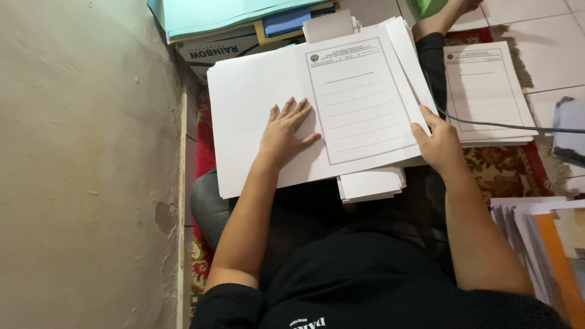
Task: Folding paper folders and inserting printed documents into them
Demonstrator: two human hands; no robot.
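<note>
A white folded sheet (pixel 256 116) lies across the person's lap, its printed lined form (pixel 359 100) at centre. The left hand (pixel 285 131) lies flat on the blank half, fingers spread. The right hand (pixel 440 145) pinches the sheet's right edge at 3 o'clock. A second stack of forms (pixel 487 91) sits on the patterned rug (pixel 499 167) at 2 o'clock, crossed by a dark cable (pixel 518 127). Blue folders (pixel 231 15) lie at 12 o'clock, more papers (pixel 536 244) at 4 o'clock. A plaster wall (pixel 85 164) closes off 9 o'clock.

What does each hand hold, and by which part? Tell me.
The right hand grips the white printed form sheet by its right edge. The left hand holds nothing, lying flat on the blank white paper.
</note>
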